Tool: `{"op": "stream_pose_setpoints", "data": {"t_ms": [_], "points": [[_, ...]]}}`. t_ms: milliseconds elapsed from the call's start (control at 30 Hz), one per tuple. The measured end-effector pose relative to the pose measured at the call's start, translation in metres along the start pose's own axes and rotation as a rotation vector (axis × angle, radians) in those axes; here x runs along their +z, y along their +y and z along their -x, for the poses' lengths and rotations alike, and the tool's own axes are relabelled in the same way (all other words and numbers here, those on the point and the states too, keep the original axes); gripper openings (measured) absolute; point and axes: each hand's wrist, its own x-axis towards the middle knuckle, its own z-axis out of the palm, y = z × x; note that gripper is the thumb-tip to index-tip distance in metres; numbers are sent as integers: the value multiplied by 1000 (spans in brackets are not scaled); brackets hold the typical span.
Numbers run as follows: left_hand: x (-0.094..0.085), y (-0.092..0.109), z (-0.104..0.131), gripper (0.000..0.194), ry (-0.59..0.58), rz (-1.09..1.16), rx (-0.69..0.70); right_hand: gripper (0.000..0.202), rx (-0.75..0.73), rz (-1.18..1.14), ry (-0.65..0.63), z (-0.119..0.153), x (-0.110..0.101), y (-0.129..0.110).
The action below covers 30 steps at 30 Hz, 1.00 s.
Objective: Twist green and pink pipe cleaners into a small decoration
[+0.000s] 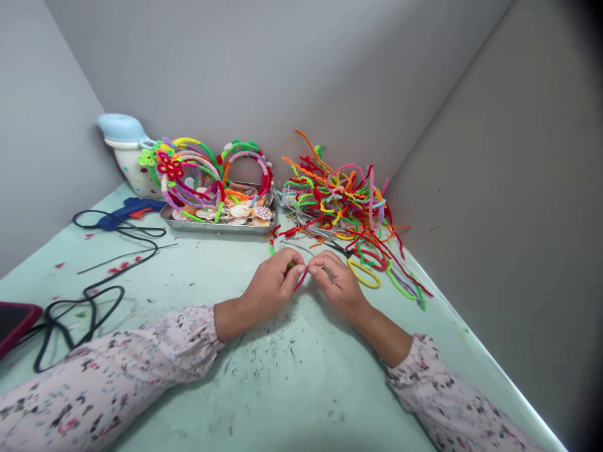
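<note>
My left hand (272, 284) and my right hand (340, 287) meet over the middle of the table, fingertips almost touching. Both are closed in a pinch on a short dark red pipe cleaner (300, 280), which slants down between the thumbs. A bit of green shows by the left fingers; whether it joins the red piece is hidden. Just beyond the fingertips runs a thin grey strand (298, 245). Scissors with a yellow handle loop (363, 274) lie right beside my right hand, partly under loose pipe cleaners.
A metal tray (219, 227) holds shells and pipe-cleaner hoops (195, 172). Right of it rises a tangled pile of pipe cleaners (336, 198). At left are a blue glue gun (123, 212), its looping black cord (89, 292), a white pot with blue lid (123, 129) and a red-edged device (16, 323).
</note>
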Motion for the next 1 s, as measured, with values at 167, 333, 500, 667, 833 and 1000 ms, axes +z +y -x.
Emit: {"op": "stream_pose_setpoints", "data": {"t_ms": [167,333,500,667,833,1000], "points": [[-1,0,-1,12,7,-9,5,16,6,-57,2,0,2,1],[0,0,0,12,6,-6,2,16,-8,-125,12,0,4,5],[-1,1,-1,12,0,-4,9,17,12,-156,-7,0,4,6],[-1,2,-1,12,-4,-1,11,17,21,-172,-20,0,4,4],[-1,1,-1,12,4,23,-18,15,18,-159,43,-1,3,4],[-1,1,-1,12,-9,20,-19,18,32,-164,22,0,2,5]]}}
